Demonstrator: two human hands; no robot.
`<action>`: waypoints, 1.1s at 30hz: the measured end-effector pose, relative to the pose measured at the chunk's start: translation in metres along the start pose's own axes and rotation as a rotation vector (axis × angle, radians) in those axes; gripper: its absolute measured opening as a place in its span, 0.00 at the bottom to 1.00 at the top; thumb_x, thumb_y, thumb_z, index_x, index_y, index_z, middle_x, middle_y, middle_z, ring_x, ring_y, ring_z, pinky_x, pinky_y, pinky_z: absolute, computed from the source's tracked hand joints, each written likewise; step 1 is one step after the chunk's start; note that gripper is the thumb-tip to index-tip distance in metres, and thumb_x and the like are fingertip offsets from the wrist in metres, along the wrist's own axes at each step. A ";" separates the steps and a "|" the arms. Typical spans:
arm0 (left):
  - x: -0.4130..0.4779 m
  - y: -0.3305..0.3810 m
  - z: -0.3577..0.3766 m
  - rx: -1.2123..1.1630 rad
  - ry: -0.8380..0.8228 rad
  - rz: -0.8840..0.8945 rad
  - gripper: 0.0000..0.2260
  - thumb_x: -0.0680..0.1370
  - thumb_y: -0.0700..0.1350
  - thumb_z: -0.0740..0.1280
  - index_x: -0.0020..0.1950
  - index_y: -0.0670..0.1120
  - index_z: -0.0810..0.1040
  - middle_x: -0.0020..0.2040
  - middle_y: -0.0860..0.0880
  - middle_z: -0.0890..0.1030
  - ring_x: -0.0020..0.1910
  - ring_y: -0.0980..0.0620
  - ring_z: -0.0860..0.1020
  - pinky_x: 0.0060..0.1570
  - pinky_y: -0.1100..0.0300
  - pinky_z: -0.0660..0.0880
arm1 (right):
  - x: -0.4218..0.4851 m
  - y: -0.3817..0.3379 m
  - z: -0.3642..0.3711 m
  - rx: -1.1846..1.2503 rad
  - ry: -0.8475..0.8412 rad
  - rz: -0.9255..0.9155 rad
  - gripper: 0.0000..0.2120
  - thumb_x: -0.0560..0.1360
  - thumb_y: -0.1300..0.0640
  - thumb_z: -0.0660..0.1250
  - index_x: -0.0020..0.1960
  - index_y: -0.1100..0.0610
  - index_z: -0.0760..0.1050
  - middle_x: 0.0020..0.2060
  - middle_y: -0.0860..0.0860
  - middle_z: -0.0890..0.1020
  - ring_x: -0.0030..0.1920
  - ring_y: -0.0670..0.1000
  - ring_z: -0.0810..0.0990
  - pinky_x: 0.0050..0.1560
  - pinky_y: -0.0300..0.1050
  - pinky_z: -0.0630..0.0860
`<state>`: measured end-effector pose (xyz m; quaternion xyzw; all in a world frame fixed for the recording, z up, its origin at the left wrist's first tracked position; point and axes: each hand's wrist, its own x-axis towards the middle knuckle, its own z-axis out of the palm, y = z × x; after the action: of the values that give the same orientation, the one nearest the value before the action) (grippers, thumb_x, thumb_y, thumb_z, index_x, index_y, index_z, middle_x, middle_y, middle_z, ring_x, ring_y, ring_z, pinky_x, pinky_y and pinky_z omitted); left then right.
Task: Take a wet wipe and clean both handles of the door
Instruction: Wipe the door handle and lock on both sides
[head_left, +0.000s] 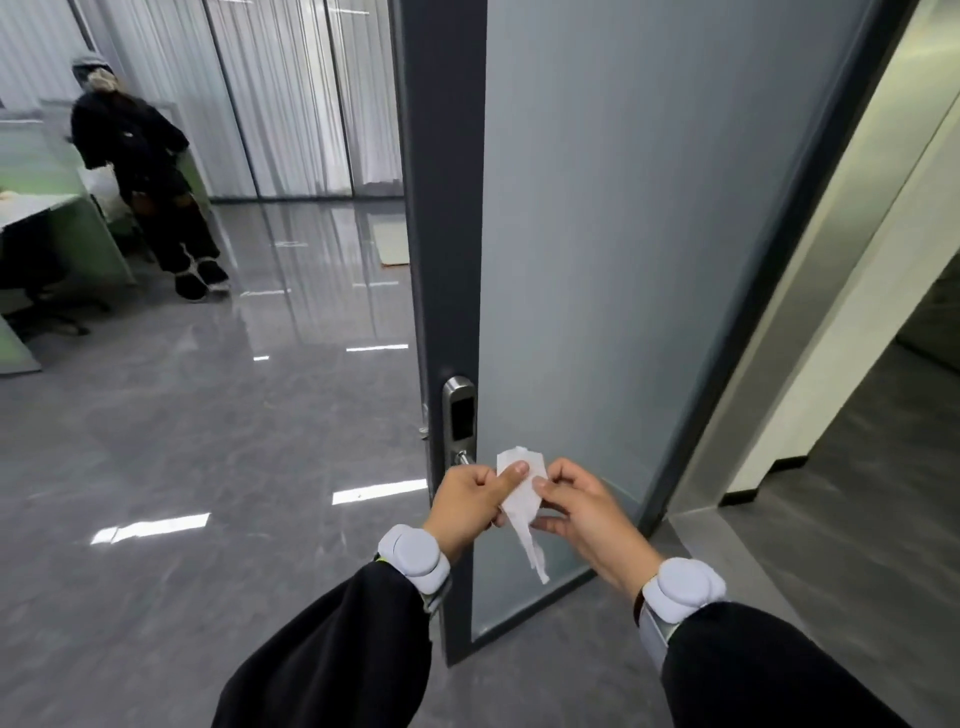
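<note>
A white wet wipe (519, 499) is pinched between my left hand (470, 501) and my right hand (576, 509), its lower end hanging down. Both hands are held just in front of the open door (613, 260), a dark-framed panel of frosted glass seen edge-on. The silver lock plate (459, 415) sits on the door frame right above my left hand. Only the stub of the near handle (462, 458) shows; the rest is hidden behind my hands and the wipe. The handle on the other side of the door is out of sight.
A person in dark clothes (145, 171) stands at the far left beside a green desk (62, 234) and an office chair. The glossy grey floor (234, 441) stretches left of the door. The door jamb and a white wall (852, 291) are to the right.
</note>
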<state>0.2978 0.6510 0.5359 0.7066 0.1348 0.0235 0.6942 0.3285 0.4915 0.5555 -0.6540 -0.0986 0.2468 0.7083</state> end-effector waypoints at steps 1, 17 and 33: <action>0.007 -0.002 -0.007 0.002 0.009 0.000 0.24 0.77 0.55 0.71 0.28 0.44 0.69 0.25 0.42 0.75 0.21 0.52 0.68 0.25 0.64 0.66 | 0.010 0.002 0.006 0.045 0.008 0.017 0.09 0.81 0.64 0.61 0.43 0.58 0.68 0.40 0.56 0.82 0.45 0.54 0.83 0.49 0.53 0.81; 0.070 -0.043 -0.066 0.206 0.294 -0.181 0.23 0.73 0.50 0.76 0.62 0.43 0.70 0.52 0.45 0.79 0.49 0.46 0.78 0.50 0.55 0.73 | 0.108 0.038 0.039 -1.041 0.293 -0.245 0.09 0.83 0.52 0.55 0.52 0.57 0.64 0.40 0.59 0.81 0.39 0.62 0.79 0.39 0.53 0.74; 0.123 -0.020 -0.055 0.353 0.461 0.260 0.40 0.68 0.64 0.73 0.76 0.56 0.62 0.67 0.54 0.78 0.66 0.50 0.78 0.66 0.43 0.74 | 0.120 0.100 0.009 -1.557 0.042 -0.361 0.42 0.79 0.31 0.45 0.80 0.61 0.53 0.80 0.56 0.58 0.81 0.56 0.52 0.80 0.55 0.50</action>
<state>0.4005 0.7316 0.4991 0.8036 0.1994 0.2477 0.5030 0.4051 0.5590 0.4376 -0.9391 -0.3337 -0.0236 0.0791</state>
